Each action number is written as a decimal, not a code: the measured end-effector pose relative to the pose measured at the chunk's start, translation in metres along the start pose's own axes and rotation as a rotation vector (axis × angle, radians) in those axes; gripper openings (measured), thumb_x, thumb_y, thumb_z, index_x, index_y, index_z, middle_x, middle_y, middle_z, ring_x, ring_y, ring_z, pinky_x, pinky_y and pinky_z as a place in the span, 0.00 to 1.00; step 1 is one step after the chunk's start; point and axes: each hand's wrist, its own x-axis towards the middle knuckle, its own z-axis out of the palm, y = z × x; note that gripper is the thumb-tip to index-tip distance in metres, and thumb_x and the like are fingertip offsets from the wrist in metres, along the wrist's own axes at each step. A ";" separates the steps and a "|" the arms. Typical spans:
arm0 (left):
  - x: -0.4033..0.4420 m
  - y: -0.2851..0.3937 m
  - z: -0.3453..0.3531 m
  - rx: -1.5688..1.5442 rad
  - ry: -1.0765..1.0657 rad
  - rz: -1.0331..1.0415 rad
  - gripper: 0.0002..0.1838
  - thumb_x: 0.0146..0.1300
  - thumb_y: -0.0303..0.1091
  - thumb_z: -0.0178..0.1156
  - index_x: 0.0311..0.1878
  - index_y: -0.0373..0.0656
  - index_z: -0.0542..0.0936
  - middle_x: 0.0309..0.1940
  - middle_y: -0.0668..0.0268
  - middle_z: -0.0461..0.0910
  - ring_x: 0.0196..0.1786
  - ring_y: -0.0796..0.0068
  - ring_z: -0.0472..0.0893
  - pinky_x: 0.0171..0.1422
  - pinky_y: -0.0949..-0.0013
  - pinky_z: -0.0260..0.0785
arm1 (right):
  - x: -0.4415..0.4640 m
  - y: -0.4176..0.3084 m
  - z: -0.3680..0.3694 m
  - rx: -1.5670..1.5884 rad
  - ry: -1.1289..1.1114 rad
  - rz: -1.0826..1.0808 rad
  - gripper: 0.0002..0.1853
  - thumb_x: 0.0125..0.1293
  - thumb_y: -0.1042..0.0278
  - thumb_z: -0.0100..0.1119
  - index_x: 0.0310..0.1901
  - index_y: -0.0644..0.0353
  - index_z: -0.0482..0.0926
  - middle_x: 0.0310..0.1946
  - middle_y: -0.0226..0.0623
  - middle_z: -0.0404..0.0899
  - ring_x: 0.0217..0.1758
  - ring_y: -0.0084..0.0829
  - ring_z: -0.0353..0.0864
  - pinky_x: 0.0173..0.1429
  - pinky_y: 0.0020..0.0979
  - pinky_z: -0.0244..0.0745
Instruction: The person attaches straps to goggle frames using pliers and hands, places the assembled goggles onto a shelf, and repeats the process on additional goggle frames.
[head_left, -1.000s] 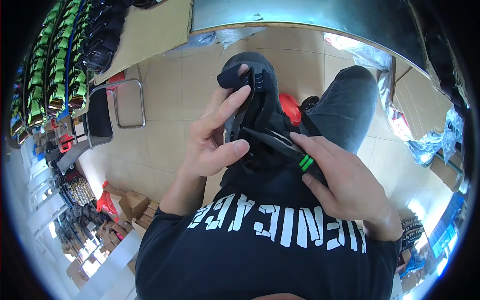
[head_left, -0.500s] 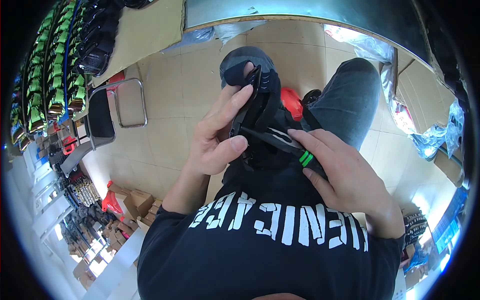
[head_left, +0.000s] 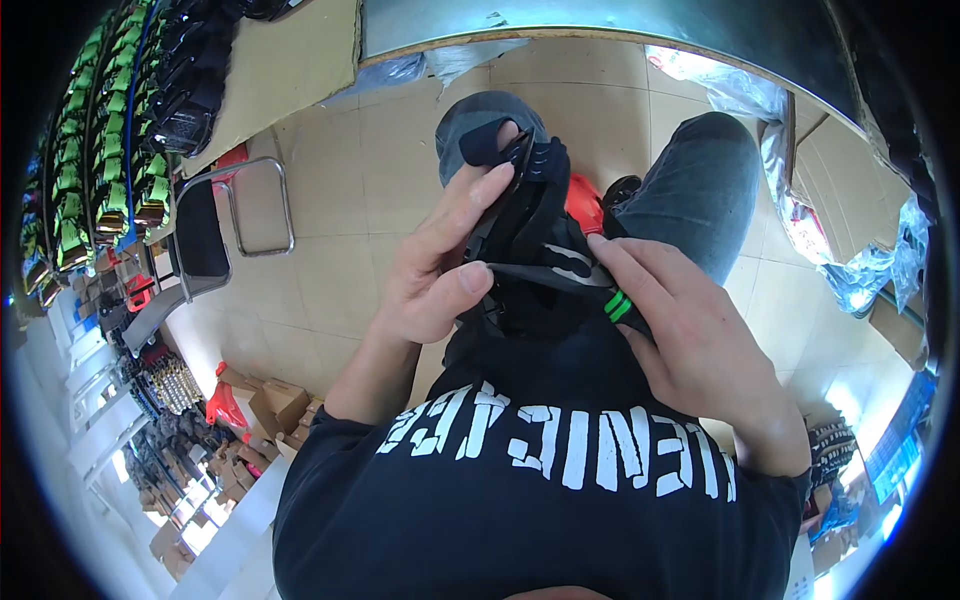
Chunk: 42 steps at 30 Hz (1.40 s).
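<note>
The largest thing is the floor (head_left: 335, 200), of pale tiles. Over its far edge stands a table (head_left: 610, 25) with a shiny surface. The person's black shirt (head_left: 500, 540), with white letters across it, fills the lower middle. Beyond the shirt are two legs in grey-blue jeans (head_left: 705, 190). At the left side, a chair (head_left: 200, 245) with metal tube legs is on the floor, near the long rows of green and black articles (head_left: 70, 165). Farther down on this side, there is an open carton (head_left: 285, 405).

The black piece (head_left: 530, 205), which looks similar to goggles, is above the person's lap, between the two hands and in front of the left knee. The left hand (head_left: 440, 265) has its grip closed on the left edge of this piece: the fingers are along the edge, and the thumb is lower. The right hand (head_left: 690, 330) has a narrow grip, holding the handle part of a dark tool (head_left: 595, 294). The tool points to the left, across the black piece, and its tip is just beside the left thumb. A red object (head_left: 583, 203) appears between the legs. A dark strap (head_left: 487, 143) passes by the left fingertips. Smallest are the green bands (head_left: 620, 306) on the tool.
</note>
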 end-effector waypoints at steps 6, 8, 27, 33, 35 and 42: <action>-0.001 0.002 0.002 0.006 0.003 -0.007 0.37 0.74 0.39 0.57 0.81 0.28 0.65 0.86 0.39 0.51 0.87 0.45 0.55 0.88 0.51 0.48 | 0.000 -0.003 0.003 -0.033 0.003 0.007 0.39 0.58 0.83 0.65 0.74 0.66 0.69 0.60 0.50 0.76 0.62 0.50 0.79 0.68 0.45 0.75; -0.002 0.003 0.001 0.006 -0.001 -0.036 0.37 0.73 0.37 0.57 0.81 0.29 0.65 0.86 0.39 0.51 0.87 0.45 0.55 0.88 0.51 0.49 | 0.000 -0.004 0.004 -0.059 0.005 0.010 0.39 0.57 0.84 0.65 0.74 0.66 0.70 0.59 0.50 0.76 0.61 0.49 0.79 0.67 0.44 0.75; -0.003 -0.008 0.002 0.082 -0.074 0.063 0.33 0.70 0.23 0.57 0.79 0.31 0.70 0.86 0.41 0.52 0.88 0.49 0.54 0.88 0.54 0.45 | -0.016 -0.012 0.007 -0.009 -0.112 0.103 0.38 0.59 0.83 0.63 0.74 0.64 0.68 0.51 0.47 0.74 0.52 0.47 0.79 0.58 0.44 0.75; -0.004 -0.008 0.002 0.074 -0.068 0.034 0.33 0.70 0.23 0.56 0.79 0.32 0.69 0.86 0.42 0.51 0.89 0.49 0.52 0.89 0.54 0.42 | -0.018 -0.010 0.011 0.045 -0.166 0.162 0.39 0.59 0.82 0.64 0.74 0.63 0.67 0.50 0.48 0.74 0.51 0.48 0.80 0.56 0.44 0.77; -0.002 -0.005 0.002 0.092 -0.073 0.006 0.33 0.71 0.25 0.57 0.80 0.32 0.69 0.86 0.42 0.51 0.89 0.49 0.51 0.89 0.54 0.41 | -0.017 -0.009 0.010 0.065 -0.164 0.161 0.39 0.58 0.82 0.65 0.74 0.63 0.67 0.50 0.48 0.74 0.52 0.49 0.80 0.56 0.44 0.77; -0.004 -0.009 0.005 0.070 -0.047 0.064 0.34 0.73 0.30 0.56 0.81 0.32 0.67 0.86 0.41 0.51 0.89 0.49 0.51 0.89 0.53 0.40 | -0.013 -0.009 0.005 0.010 -0.063 0.086 0.40 0.57 0.83 0.67 0.75 0.63 0.68 0.60 0.52 0.76 0.63 0.52 0.80 0.66 0.45 0.77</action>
